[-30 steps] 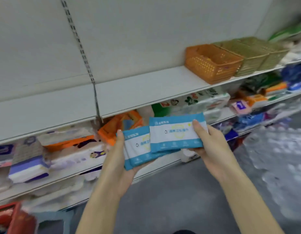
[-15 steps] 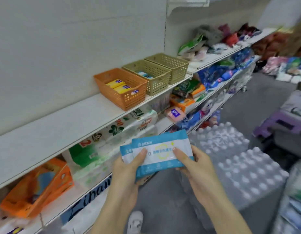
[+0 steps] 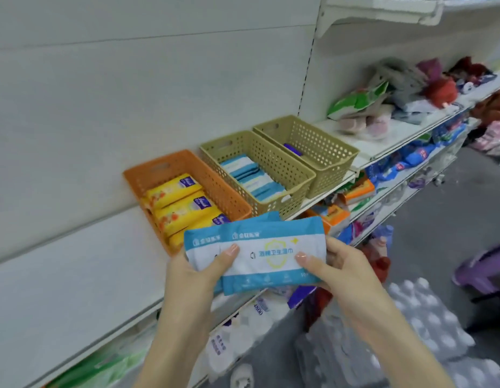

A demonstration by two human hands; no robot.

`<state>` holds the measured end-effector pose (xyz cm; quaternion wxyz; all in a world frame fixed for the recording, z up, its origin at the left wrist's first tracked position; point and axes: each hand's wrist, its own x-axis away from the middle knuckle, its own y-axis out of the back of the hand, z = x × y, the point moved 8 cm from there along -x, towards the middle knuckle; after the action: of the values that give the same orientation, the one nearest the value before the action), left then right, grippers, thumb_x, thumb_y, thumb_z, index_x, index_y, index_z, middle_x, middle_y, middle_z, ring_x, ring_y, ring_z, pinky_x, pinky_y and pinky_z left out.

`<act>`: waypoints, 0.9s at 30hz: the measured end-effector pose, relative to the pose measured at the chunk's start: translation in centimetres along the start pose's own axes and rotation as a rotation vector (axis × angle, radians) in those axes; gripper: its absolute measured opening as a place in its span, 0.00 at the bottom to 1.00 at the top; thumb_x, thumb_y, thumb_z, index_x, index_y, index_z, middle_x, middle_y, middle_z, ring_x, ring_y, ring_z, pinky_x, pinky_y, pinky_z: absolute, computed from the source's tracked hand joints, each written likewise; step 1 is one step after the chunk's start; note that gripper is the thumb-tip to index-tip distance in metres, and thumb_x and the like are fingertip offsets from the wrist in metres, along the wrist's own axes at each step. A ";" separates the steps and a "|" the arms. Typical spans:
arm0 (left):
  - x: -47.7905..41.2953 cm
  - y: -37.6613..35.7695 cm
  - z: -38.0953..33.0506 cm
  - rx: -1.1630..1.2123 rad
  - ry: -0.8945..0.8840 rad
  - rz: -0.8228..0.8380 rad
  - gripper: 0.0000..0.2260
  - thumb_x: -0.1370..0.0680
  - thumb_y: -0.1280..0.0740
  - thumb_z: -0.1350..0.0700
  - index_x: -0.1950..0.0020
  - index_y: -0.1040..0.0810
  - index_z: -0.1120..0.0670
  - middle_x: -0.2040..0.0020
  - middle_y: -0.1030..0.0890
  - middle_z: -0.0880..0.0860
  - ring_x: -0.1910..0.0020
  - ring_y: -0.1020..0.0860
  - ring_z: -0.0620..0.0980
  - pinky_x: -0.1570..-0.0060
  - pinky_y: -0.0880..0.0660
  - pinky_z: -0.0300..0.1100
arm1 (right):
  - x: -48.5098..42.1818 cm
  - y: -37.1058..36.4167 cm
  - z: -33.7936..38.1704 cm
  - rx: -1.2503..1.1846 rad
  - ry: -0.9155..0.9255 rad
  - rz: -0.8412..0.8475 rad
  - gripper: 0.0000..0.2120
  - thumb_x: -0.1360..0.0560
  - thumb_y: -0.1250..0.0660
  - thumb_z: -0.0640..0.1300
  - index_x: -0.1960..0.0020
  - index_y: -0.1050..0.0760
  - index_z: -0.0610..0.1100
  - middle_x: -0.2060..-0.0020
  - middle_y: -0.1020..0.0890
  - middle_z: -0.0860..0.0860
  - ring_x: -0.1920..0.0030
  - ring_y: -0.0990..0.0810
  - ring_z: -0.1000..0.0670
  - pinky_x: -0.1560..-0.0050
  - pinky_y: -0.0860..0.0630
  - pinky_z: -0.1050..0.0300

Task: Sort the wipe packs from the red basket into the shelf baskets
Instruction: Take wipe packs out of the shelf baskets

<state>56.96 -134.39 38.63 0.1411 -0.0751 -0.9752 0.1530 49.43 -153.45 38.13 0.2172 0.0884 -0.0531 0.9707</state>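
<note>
Both hands hold a stack of blue-and-white wipe packs (image 3: 267,254) in front of the shelf. My left hand (image 3: 197,271) grips the stack's left end, thumb on top. My right hand (image 3: 337,268) grips its right end, thumb on the front pack. Just behind the packs stands an orange basket (image 3: 170,170) with yellow wipe packs (image 3: 181,203). To its right a tan basket (image 3: 288,175) holds blue-and-white packs (image 3: 251,177). A second tan basket (image 3: 333,151) holds a purple pack (image 3: 293,149). The red basket is out of view.
The white shelf (image 3: 75,264) runs bare to the left of the baskets. Mixed bagged goods (image 3: 383,105) lie on it further right. Lower shelves are crowded with packs. Shrink-wrapped water bottles (image 3: 428,326) and a purple stool (image 3: 484,273) stand on the floor at right.
The view has swung right along the shelf and closer to the three baskets. Both hands have brought the two packs together into one stack, now just in front of the orange basket.
</note>
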 end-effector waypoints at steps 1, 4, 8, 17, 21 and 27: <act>-1.8 -0.7 -0.8 -0.005 -0.011 0.004 0.12 0.29 0.31 0.66 0.46 0.21 0.61 0.52 0.15 0.57 0.54 0.16 0.56 0.58 0.18 0.48 | -2.1 -0.1 1.4 0.030 0.024 0.036 0.14 0.31 0.29 0.36 0.47 0.21 0.45 0.53 0.14 0.50 0.52 0.15 0.49 0.55 0.18 0.53; -6.4 -2.4 -2.6 -0.069 -0.047 0.027 0.15 0.32 0.30 0.61 0.46 0.21 0.59 0.52 0.14 0.55 0.53 0.16 0.55 0.55 0.18 0.49 | -7.6 -0.2 4.9 0.133 0.109 0.119 0.18 0.36 0.26 0.37 0.47 0.23 0.46 0.53 0.15 0.50 0.53 0.16 0.51 0.56 0.18 0.55; -10.8 -3.7 -2.8 -0.041 0.005 -0.010 0.18 0.35 0.30 0.59 0.45 0.21 0.59 0.52 0.14 0.55 0.53 0.16 0.54 0.56 0.18 0.48 | -13.8 -0.7 7.2 0.206 0.077 0.278 0.17 0.40 0.26 0.39 0.52 0.22 0.43 0.57 0.14 0.49 0.58 0.16 0.52 0.62 0.21 0.61; -14.5 2.1 -4.5 0.123 -0.067 -0.532 0.06 0.28 0.32 0.63 0.54 0.21 0.54 0.61 0.14 0.49 0.63 0.16 0.45 0.67 0.20 0.38 | -31.2 0.1 8.9 0.781 0.287 0.245 0.10 0.31 0.26 0.38 0.54 0.25 0.45 0.59 0.18 0.48 0.61 0.18 0.52 0.59 0.21 0.54; -14.8 2.5 -3.5 0.149 -0.051 -0.662 0.04 0.28 0.32 0.61 0.55 0.22 0.54 0.65 0.15 0.47 0.66 0.16 0.43 0.71 0.21 0.37 | -34.5 -5.1 4.8 0.914 0.222 0.440 0.11 0.29 0.27 0.41 0.52 0.28 0.46 0.58 0.20 0.52 0.57 0.21 0.51 0.60 0.27 0.57; -15.1 3.4 -1.9 0.167 -0.021 -0.762 0.04 0.29 0.30 0.59 0.55 0.20 0.53 0.61 0.14 0.49 0.59 0.15 0.47 0.59 0.20 0.47 | -37.1 -5.9 -1.6 0.916 -0.071 0.543 0.20 0.26 0.29 0.40 0.36 0.29 0.40 0.44 0.21 0.47 0.46 0.22 0.49 0.48 0.24 0.55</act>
<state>72.22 -133.53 35.47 0.1833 0.3060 -0.9188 0.1693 84.79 -163.19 29.72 -0.1044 0.1901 0.3479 0.9121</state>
